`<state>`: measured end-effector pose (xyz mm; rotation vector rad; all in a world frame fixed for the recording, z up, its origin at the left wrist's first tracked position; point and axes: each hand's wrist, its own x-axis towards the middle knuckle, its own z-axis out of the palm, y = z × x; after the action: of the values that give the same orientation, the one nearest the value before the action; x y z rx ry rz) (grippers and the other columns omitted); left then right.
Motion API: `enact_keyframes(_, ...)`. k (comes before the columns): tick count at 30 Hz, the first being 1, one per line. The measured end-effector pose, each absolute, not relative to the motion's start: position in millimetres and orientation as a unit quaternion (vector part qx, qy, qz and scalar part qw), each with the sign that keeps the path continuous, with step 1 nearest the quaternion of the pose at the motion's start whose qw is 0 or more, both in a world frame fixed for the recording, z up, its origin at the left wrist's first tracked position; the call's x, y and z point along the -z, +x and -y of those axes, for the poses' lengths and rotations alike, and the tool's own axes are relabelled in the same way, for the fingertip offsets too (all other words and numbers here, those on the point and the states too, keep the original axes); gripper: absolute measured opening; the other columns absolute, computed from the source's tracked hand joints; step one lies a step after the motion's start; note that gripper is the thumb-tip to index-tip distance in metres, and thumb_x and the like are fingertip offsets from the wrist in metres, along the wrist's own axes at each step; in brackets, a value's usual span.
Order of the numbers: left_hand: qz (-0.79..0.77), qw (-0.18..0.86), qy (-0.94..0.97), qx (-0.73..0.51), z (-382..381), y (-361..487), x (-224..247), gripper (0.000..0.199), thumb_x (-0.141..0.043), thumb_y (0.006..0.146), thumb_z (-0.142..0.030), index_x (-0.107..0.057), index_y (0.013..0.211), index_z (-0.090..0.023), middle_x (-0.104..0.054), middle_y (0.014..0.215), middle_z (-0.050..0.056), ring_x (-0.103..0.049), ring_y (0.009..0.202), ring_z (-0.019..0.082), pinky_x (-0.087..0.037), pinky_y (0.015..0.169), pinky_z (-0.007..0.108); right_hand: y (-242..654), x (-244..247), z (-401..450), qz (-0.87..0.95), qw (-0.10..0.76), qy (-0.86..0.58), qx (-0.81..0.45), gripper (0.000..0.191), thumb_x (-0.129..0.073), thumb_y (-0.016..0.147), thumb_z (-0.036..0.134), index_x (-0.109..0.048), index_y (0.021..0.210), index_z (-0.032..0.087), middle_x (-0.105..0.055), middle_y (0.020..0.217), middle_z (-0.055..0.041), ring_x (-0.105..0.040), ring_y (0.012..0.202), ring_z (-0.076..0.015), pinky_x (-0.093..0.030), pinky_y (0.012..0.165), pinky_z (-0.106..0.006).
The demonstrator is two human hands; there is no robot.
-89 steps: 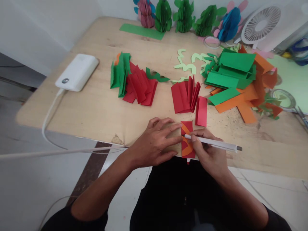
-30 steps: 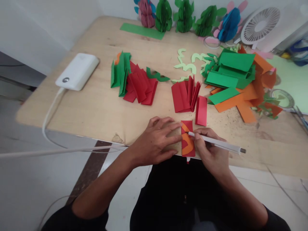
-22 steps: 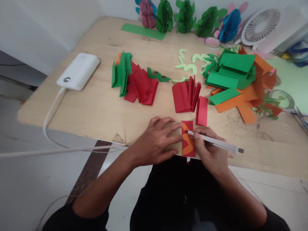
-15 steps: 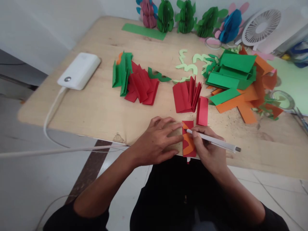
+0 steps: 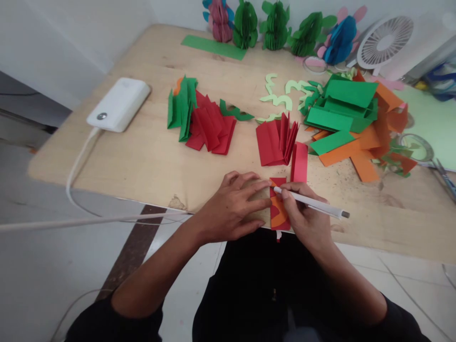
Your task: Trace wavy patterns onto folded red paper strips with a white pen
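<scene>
A white pen (image 5: 313, 203) is gripped in my right hand (image 5: 309, 216), its tip down at an orange curved paper cutout (image 5: 280, 213). That cutout lies on a folded red paper strip (image 5: 280, 181) at the table's front edge. My left hand (image 5: 237, 207) rests flat with fingers spread, its fingertips touching the left edge of the cutout and strip. Just beyond my right hand lies another red folded paper (image 5: 299, 161). A fanned stack of red folded paper (image 5: 276, 142) sits behind the strip.
Green folded papers (image 5: 183, 107) and red folded papers (image 5: 212, 126) lie left of centre. A white power bank (image 5: 119, 104) with a cable is farther left. Green and orange papers (image 5: 351, 99) pile at right, near scissors (image 5: 445, 178). Paper figures (image 5: 276, 26) and a fan (image 5: 384, 42) stand behind.
My right hand and the pen have shifted slightly left and up along the orange cutout. The left hand stays in place on the paper.
</scene>
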<state>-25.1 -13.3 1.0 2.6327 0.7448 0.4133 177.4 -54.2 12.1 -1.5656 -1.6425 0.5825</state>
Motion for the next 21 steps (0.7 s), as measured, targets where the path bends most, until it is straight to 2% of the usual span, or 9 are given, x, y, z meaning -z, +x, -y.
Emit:
enact_keyframes(7, -0.274, 0.184, 0.936, -0.123, 13.7, -23.2, -4.1, 0.037, -0.055, 0.091, -0.039, -0.061, 0.125, -0.026, -0.048, 0.148, 0.010, -0.038, 0.134, 0.036, -0.028, 0.107, 0.055, 184.2, -14.6, 65.6, 0.595, 0.426, -0.631, -0.259, 0.015, -0.058, 0.093, 0.032, -0.068, 0.094, 0.022, -0.073, 0.082, -0.0021, -0.068, 0.070, -0.0152, -0.051, 0.060, -0.027)
enact_keyframes(10, -0.274, 0.186, 0.935, -0.125, 14.2, -23.1, -3.7, 0.036, -0.056, 0.090, -0.039, -0.062, 0.122, -0.026, -0.048, 0.148, 0.010, -0.038, 0.134, 0.036, -0.028, 0.106, 0.055, 191.1, -18.6, 78.5, 0.636, 0.430, -0.594, -0.242, 0.015, -0.056, 0.094, 0.026, -0.067, 0.103, 0.022, -0.075, 0.093, -0.0039, -0.070, 0.086, -0.0166, -0.055, 0.075, -0.029)
enact_keyframes(13, -0.272, 0.183, 0.933, -0.149, 14.7, -23.5, -1.0, 0.036, -0.056, 0.089, -0.040, -0.062, 0.122, -0.025, -0.050, 0.146, 0.010, -0.038, 0.133, 0.035, -0.027, 0.106, 0.055, 195.7, -18.8, 89.3, 0.712, 0.397, -0.553, -0.172, 0.019, -0.056, 0.093, 0.018, -0.066, 0.109, 0.020, -0.075, 0.097, -0.0060, -0.068, 0.087, -0.0168, -0.055, 0.076, -0.029)
enact_keyframes(15, -0.270, 0.180, 0.932, -0.161, 14.8, -23.8, 1.0, 0.036, -0.056, 0.089, -0.041, -0.062, 0.121, -0.025, -0.051, 0.146, 0.010, -0.038, 0.133, 0.035, -0.027, 0.107, 0.056, 196.7, -15.6, 93.6, 0.754, 0.382, -0.520, -0.123, 0.023, -0.056, 0.092, 0.014, -0.065, 0.113, 0.018, -0.075, 0.091, -0.0070, -0.067, 0.084, -0.0185, -0.055, 0.075, -0.031)
enact_keyframes(21, -0.276, 0.167, 0.934, -0.152, 15.2, -22.8, 4.3, 0.035, -0.057, 0.089, -0.041, -0.063, 0.120, -0.026, -0.050, 0.147, 0.009, -0.038, 0.134, 0.034, -0.027, 0.108, 0.055, 196.5, -3.5, 97.6, 0.803, 0.346, -0.485, -0.001, 0.027, -0.057, 0.091, 0.012, -0.065, 0.116, 0.016, -0.073, 0.081, -0.0067, -0.065, 0.078, -0.0217, -0.049, 0.070, -0.034)
